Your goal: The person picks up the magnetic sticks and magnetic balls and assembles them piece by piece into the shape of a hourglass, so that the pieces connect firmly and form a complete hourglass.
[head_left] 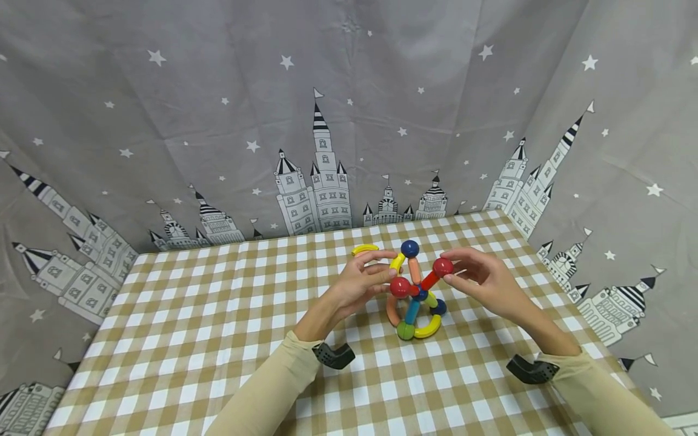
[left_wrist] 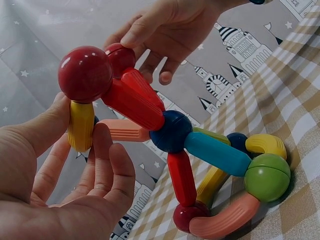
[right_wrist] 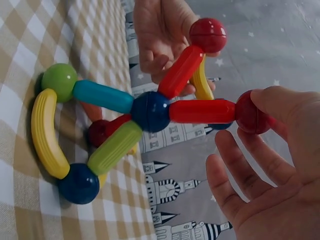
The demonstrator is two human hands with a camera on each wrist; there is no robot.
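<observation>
A toy built from coloured balls and ribbed sticks stands on the tablecloth, joined around a dark blue centre ball (left_wrist: 171,131). My left hand (head_left: 357,281) pinches a yellow curved stick (left_wrist: 81,125) between thumb and fingers, just below the left red ball (left_wrist: 85,74). With thumb and fingertips, my right hand (head_left: 485,281) holds the right red ball (right_wrist: 253,112) at the end of a red stick (right_wrist: 202,111). Another dark blue ball (head_left: 410,249) tops an orange stick (head_left: 415,271). Low down, a green ball (head_left: 405,330) joins a blue stick (head_left: 412,312) and a yellow curved stick (head_left: 428,327).
One loose yellow curved stick (head_left: 365,248) lies on the checked tablecloth (head_left: 218,339) behind my left hand. A grey curtain (head_left: 349,151) printed with castles and stars hangs behind the table and at its sides.
</observation>
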